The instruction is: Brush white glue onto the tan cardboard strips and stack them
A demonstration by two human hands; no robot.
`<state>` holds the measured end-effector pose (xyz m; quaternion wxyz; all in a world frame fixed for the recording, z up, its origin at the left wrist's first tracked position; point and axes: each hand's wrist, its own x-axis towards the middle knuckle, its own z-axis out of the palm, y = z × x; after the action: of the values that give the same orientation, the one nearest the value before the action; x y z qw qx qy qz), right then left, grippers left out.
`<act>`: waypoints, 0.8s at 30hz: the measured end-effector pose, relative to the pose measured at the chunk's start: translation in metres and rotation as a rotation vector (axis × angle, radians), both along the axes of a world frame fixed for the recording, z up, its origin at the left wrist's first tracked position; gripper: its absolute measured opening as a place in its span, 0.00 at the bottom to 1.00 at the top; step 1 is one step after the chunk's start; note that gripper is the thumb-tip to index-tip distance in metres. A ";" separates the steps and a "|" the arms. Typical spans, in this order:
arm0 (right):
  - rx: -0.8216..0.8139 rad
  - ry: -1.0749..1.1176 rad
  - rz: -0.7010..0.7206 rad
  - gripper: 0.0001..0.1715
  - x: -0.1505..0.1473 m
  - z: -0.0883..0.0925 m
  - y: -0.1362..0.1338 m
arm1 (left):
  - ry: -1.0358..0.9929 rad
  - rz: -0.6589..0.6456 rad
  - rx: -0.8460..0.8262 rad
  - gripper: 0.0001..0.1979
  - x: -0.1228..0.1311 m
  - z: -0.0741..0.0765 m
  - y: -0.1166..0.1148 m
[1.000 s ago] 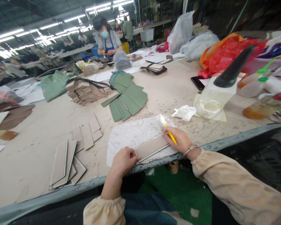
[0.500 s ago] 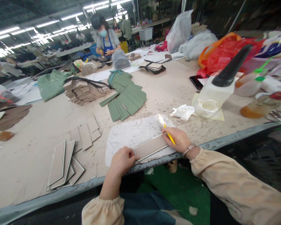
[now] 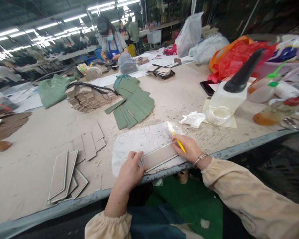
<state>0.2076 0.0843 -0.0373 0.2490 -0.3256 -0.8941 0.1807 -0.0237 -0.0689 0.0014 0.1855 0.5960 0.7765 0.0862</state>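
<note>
Under the distant room's strip lights (image 3: 48, 25) I have my left hand (image 3: 130, 170), thumb and forefinger spread, at a panel (image 3: 157, 157) on the scuffed table's (image 3: 27, 146) white sheet (image 3: 129, 141), my right hand (image 3: 188, 147) pinching a yellow tool (image 3: 181, 146), then a jug (image 3: 226, 98).

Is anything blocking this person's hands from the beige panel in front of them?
Nothing visible is. The left hand touches one end of the beige panel, and the right hand, also holding a yellow tool, is at the other. The white sheet lies beneath the panel, not between.
</note>
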 end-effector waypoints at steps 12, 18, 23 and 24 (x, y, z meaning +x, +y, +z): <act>0.007 0.045 0.032 0.06 0.000 0.002 0.000 | 0.101 -0.236 0.138 0.26 0.006 0.001 0.002; 0.005 0.068 0.040 0.06 0.001 0.002 -0.001 | 0.058 -0.213 0.127 0.22 0.009 -0.001 0.003; 0.028 0.071 0.034 0.06 0.001 0.004 -0.001 | 0.056 -0.202 0.116 0.21 0.010 -0.002 0.003; 0.028 0.073 0.034 0.05 0.002 0.005 -0.001 | 0.053 -0.198 0.114 0.21 0.010 -0.001 0.003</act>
<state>0.2092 0.0829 -0.0324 0.2826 -0.2999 -0.8923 0.1844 -0.0136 -0.0657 0.0001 0.1384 0.6815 0.7122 0.0957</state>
